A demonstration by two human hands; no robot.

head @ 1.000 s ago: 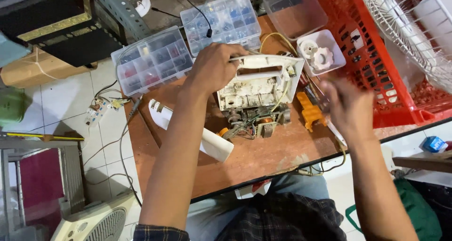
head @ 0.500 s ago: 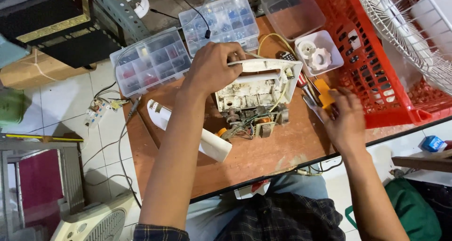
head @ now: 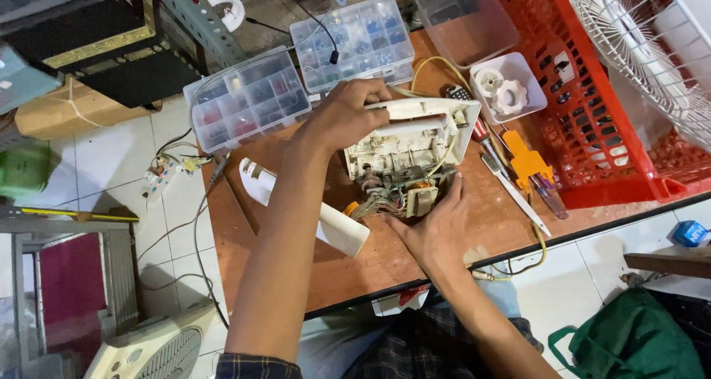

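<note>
An opened white plastic appliance housing [head: 415,138] with exposed wiring and a motor [head: 396,194] lies on the brown table [head: 296,260]. My left hand [head: 344,116] grips the housing's upper left edge. My right hand [head: 437,227] rests against the near side of the exposed motor and wires, fingers touching it, holding no tool. A white curved plastic cover [head: 329,223] lies just left of the housing.
Two clear compartment boxes of small parts [head: 248,98] [head: 355,42] sit at the table's far side. A white tub with plastic knobs [head: 507,86], screwdrivers and an orange tool [head: 526,164] lie to the right. A red crate [head: 600,90] holds a fan guard [head: 644,46].
My right hand has moved left from the tools beside the red crate to the near side of the motor. My left hand stays on the housing, which has shifted a little.
</note>
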